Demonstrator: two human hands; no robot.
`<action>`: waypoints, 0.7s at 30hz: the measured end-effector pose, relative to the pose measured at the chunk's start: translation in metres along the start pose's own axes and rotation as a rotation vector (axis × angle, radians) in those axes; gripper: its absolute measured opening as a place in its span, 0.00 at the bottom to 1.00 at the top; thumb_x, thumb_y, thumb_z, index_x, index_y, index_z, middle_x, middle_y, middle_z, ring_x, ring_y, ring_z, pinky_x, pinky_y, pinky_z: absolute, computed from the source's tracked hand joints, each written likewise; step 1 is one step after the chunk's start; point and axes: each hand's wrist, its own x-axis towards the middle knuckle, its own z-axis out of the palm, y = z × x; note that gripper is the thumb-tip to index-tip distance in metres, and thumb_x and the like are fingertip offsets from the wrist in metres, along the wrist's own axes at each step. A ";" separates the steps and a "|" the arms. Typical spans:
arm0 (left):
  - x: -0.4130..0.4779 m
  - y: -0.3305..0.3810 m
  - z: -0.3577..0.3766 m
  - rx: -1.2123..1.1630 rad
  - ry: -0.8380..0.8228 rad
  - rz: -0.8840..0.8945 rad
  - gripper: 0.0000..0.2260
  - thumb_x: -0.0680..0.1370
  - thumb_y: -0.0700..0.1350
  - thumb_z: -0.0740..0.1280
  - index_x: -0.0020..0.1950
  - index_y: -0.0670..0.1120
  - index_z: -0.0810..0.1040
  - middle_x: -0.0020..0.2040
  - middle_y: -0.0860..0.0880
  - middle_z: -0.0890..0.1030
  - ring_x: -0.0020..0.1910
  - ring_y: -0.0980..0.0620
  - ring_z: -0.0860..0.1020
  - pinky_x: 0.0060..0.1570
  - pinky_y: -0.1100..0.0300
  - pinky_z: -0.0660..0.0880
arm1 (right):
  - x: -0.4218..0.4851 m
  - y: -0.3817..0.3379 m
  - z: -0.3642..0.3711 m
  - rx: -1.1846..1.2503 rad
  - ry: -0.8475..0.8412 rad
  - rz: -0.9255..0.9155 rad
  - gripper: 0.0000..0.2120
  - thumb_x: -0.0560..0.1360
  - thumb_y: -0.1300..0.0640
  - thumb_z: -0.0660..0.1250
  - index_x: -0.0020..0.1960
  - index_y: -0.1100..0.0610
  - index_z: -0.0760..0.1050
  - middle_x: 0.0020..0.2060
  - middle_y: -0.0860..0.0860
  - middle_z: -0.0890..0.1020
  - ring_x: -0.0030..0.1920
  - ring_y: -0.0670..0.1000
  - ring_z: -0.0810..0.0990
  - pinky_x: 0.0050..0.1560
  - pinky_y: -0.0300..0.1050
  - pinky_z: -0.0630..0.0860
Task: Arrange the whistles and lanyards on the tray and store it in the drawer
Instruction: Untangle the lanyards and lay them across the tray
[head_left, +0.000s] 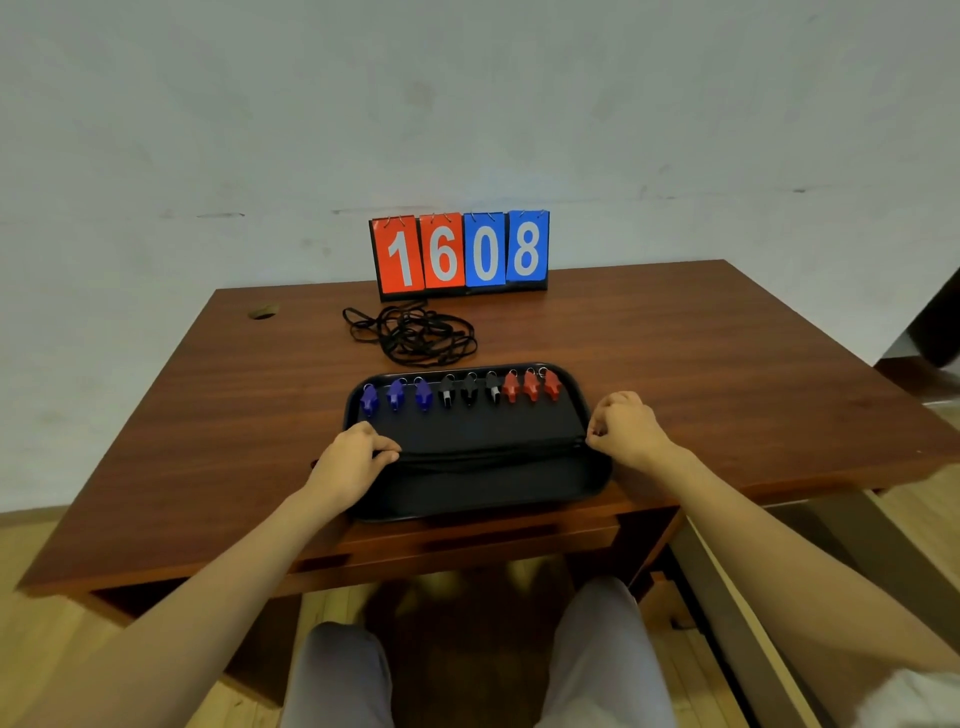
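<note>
Observed: the left hand (356, 460) and right hand (626, 431) rest over opposite ends of the black tray (493, 491), which sits at the near edge of the desk (727, 364). The fingers (387, 451) of the left hand are curled, with thumb and forefinger pinching one end of a black lanyard (493, 451). The right hand's fingers (597, 436) are curled and pinch the other end. The cord runs nearly straight between the two pinches, across the tray's middle.

Nine whistles (470, 389) stand in a row just beyond the fingers, along the far rim: blue, black, then red. The tangled spare lanyards (410, 332) lie well beyond that row, on the desk before a scoreboard (460, 252).

Assessment: the step in hand appears to be laying this lanyard flat. Recommended:
- Keep it taut and parallel to the whistle row.
- Lower both ends together.
- Release only once it lies inside the rims, clear of the whistles, leaving room nearer the body for the rest.
</note>
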 end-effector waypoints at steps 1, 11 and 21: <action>0.000 -0.001 0.001 0.010 0.003 0.004 0.11 0.79 0.45 0.64 0.60 0.47 0.80 0.51 0.49 0.74 0.53 0.48 0.76 0.55 0.56 0.72 | 0.000 0.001 0.001 0.006 0.003 -0.003 0.07 0.75 0.54 0.67 0.50 0.56 0.81 0.61 0.53 0.74 0.68 0.56 0.63 0.66 0.54 0.65; -0.008 -0.005 0.012 0.188 0.061 0.082 0.11 0.77 0.52 0.65 0.58 0.54 0.80 0.56 0.51 0.76 0.59 0.49 0.70 0.60 0.53 0.63 | -0.007 -0.001 0.002 -0.106 -0.019 -0.025 0.09 0.75 0.54 0.65 0.54 0.54 0.78 0.64 0.53 0.72 0.71 0.57 0.60 0.71 0.59 0.56; -0.004 0.013 0.023 0.180 0.039 0.156 0.19 0.75 0.53 0.67 0.65 0.53 0.73 0.64 0.52 0.71 0.68 0.51 0.65 0.68 0.54 0.54 | -0.002 -0.026 0.013 -0.120 -0.056 -0.146 0.21 0.75 0.52 0.66 0.67 0.51 0.68 0.68 0.52 0.68 0.74 0.54 0.55 0.74 0.63 0.49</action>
